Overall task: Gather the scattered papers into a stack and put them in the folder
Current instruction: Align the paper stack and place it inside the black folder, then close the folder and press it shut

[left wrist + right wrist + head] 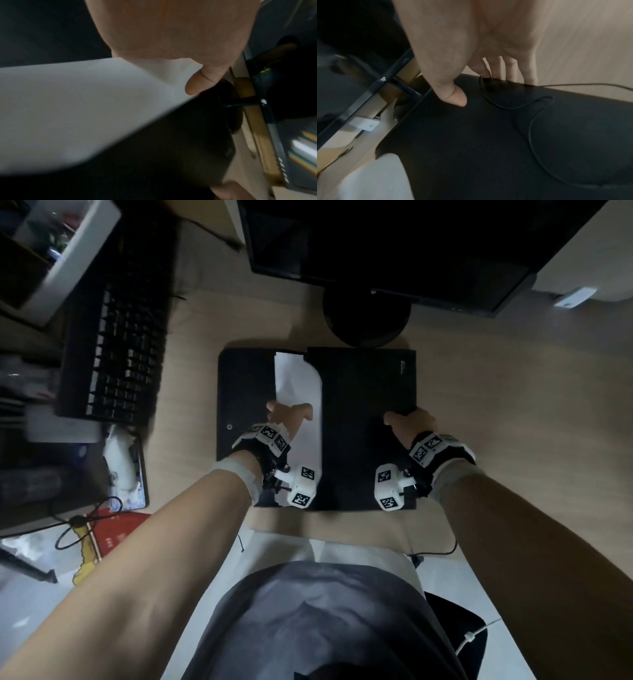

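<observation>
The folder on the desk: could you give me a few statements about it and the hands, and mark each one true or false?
1. The white papers sit partly inside the black folder. True.
2. The right hand grips the folder's right edge, thumb on top. True.
3. The left hand rests on the keyboard. False: it holds the papers; the keyboard lies untouched to the left.
4. The folder lies on the floor. False: it lies on the wooden desk, in front of the monitor stand.
</observation>
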